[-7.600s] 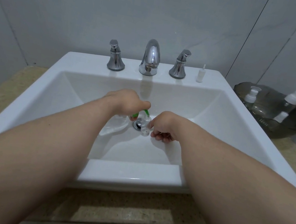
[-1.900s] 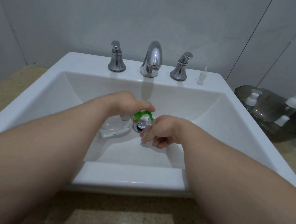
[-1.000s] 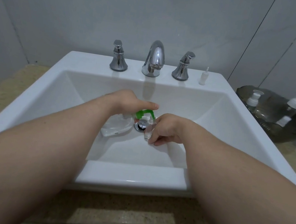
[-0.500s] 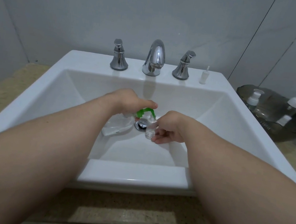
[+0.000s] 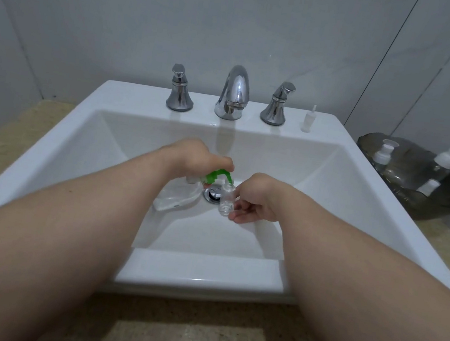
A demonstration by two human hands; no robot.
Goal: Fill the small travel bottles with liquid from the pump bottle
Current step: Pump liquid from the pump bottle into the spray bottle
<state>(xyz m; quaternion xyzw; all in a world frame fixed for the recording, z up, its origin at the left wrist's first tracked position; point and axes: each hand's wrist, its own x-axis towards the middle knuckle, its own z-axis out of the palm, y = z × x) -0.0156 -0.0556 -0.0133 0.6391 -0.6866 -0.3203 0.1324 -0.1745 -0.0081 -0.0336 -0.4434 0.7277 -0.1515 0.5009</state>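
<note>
Inside the white sink point(image 5: 344, 205), my left hand point(image 5: 194, 155) grips the clear pump bottle point(image 5: 177, 197) at its neck, with a finger lying over the green pump head point(image 5: 218, 175). The bottle leans toward the drain and its green spout points down at the mouth of a small clear travel bottle point(image 5: 226, 199). My right hand point(image 5: 255, 201) holds that small bottle upright beside the drain point(image 5: 213, 194), thumb and fingers round its right side. I cannot tell how much liquid is in the small bottle.
A chrome faucet point(image 5: 234, 93) with two handles stands on the sink's back ledge, with a small white spray cap point(image 5: 309, 120) at its right. A dark tray point(image 5: 447, 200) on the counter at the right carries three clear bottles with white tops.
The small bottle has shifted slightly, and more of it shows now than a second ago. My left hand stays on the pump head.
</note>
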